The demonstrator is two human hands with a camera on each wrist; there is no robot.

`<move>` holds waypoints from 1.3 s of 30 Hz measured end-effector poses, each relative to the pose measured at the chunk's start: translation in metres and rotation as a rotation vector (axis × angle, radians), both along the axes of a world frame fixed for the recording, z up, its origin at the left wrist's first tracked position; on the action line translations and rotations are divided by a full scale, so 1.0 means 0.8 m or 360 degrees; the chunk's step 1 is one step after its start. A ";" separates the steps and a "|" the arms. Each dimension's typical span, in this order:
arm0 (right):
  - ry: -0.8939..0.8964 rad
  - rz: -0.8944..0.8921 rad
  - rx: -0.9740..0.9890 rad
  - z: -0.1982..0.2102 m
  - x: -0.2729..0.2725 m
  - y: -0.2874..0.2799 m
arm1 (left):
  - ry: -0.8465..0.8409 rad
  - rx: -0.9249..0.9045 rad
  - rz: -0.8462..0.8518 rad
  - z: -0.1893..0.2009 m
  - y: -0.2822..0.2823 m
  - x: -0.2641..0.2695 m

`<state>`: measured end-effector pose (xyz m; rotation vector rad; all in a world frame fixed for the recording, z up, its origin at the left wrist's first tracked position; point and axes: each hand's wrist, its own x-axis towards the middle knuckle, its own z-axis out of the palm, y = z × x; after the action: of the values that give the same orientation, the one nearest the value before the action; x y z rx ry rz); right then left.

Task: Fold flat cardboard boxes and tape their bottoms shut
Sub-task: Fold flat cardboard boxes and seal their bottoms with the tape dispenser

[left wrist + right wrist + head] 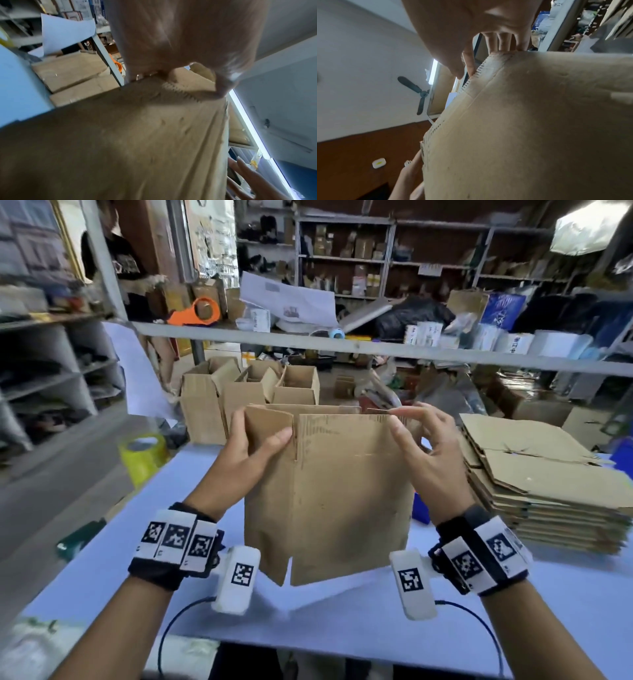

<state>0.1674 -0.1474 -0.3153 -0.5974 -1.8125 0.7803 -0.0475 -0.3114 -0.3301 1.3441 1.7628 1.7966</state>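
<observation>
A brown cardboard box is held upright above the blue table, partly opened out, its flaps pointing up and down. My left hand grips its upper left flap, thumb on the near face and fingers behind. My right hand pinches the upper right flap edge between thumb and fingertips. The left wrist view shows the box filling the frame under my left hand. In the right wrist view the fingers sit on the top edge of the box.
A stack of flat boxes lies on the table at the right. Three folded boxes stand behind. A yellow tape roll sits at the table's left edge, an orange tape dispenser on the shelf above. A person stands back left.
</observation>
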 end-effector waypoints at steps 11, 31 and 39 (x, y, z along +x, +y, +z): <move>0.0204 0.0063 0.0068 -0.014 -0.007 -0.027 | 0.0316 -0.0064 -0.0080 0.008 0.024 0.015; 0.0087 -0.0120 -0.0079 -0.045 0.005 -0.008 | 0.0492 -0.0310 -0.0060 -0.021 -0.023 0.094; 0.0009 0.0023 -0.0476 -0.049 0.010 0.002 | 0.0304 -0.0207 -0.0075 -0.023 -0.010 0.072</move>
<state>0.1755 -0.1460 -0.3544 -0.7740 -1.7090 1.0719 0.0102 -0.3196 -0.3488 1.5328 1.8906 1.5443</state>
